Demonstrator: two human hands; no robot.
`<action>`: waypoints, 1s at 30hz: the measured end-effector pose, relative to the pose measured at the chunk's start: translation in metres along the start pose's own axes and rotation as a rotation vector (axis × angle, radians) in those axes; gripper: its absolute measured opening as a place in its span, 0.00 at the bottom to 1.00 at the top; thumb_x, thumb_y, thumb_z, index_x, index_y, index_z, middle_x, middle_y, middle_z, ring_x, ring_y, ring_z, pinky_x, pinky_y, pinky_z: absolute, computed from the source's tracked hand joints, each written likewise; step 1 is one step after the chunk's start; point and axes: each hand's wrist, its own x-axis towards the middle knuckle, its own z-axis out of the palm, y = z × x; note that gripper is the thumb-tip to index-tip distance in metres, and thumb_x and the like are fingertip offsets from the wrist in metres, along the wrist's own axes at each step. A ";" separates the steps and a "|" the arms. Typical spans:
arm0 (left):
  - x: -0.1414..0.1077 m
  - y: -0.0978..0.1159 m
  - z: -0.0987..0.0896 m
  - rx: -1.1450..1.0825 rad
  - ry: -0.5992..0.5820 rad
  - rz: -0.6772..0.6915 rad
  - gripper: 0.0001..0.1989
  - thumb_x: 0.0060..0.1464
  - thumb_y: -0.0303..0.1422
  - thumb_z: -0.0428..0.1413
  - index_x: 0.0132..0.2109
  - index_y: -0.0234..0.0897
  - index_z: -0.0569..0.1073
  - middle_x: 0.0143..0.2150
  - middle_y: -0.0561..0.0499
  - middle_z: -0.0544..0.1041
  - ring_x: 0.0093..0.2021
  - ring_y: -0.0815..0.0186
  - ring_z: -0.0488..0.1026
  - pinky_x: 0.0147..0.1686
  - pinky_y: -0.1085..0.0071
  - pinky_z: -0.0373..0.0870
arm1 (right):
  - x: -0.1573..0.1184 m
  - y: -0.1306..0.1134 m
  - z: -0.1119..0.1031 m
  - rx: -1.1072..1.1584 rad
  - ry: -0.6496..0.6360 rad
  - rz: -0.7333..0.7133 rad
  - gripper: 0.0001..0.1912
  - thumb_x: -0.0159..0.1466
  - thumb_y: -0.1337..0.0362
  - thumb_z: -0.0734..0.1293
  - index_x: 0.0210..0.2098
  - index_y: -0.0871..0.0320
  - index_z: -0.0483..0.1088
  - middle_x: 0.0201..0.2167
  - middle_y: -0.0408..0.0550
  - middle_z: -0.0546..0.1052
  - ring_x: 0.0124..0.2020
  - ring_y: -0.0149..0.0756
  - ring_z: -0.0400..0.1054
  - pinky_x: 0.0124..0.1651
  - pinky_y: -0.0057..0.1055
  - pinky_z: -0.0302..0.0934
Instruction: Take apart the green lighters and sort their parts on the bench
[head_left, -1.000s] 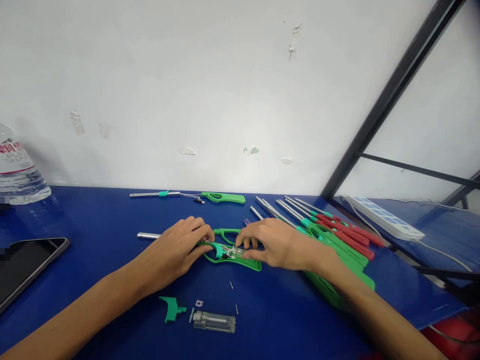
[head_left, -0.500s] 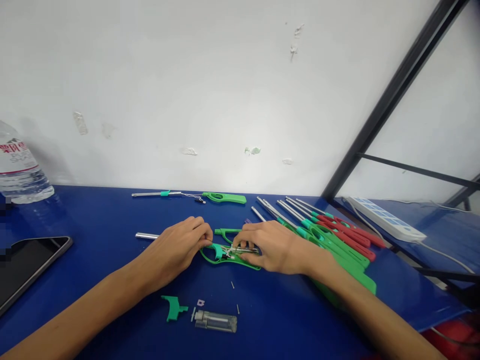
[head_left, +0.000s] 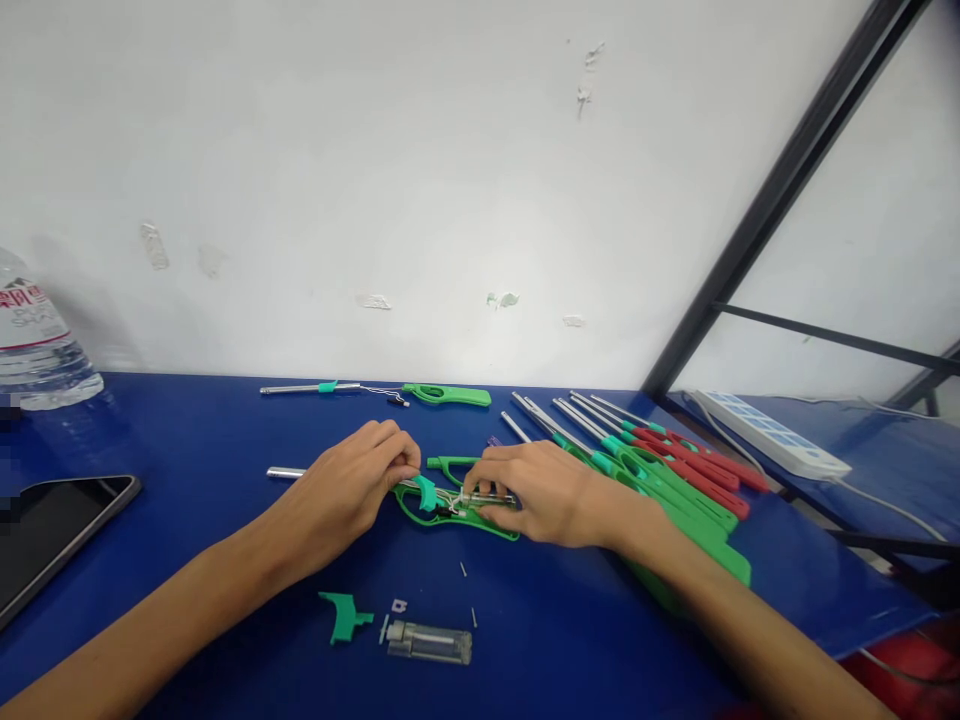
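Note:
My left hand (head_left: 369, 470) pinches a teal trigger (head_left: 425, 493) by its upper edge, at the left part of an opened green lighter handle (head_left: 487, 525). White wires and a small black part show beside the trigger. My right hand (head_left: 529, 490) is closed round the right end of that handle, with fingertips on a clear fuel tank (head_left: 491, 498) in it. A metal tube (head_left: 283, 473) reaches out left from behind my left hand. Just behind lies another green handle shell (head_left: 450, 465), partly covered by my right hand.
In front lie a loose teal trigger (head_left: 345, 617), a clear tank (head_left: 429, 642) and two small screws (head_left: 473, 617). Green and red lighters (head_left: 675, 480) lie at right. A lighter in parts (head_left: 446, 395) rests by the wall. Left are a phone (head_left: 60, 530) and bottle (head_left: 41, 345).
My left hand has lifted the teal trigger slightly up and left, tilting it against the handle. My right hand stays on the handle.

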 end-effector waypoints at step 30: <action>-0.003 0.016 0.017 0.028 0.008 0.208 0.13 0.69 0.26 0.42 0.42 0.40 0.71 0.39 0.51 0.71 0.39 0.62 0.63 0.40 0.61 0.58 | 0.001 -0.007 -0.008 0.103 0.068 -0.060 0.11 0.70 0.61 0.66 0.51 0.54 0.72 0.40 0.44 0.76 0.36 0.33 0.69 0.39 0.29 0.59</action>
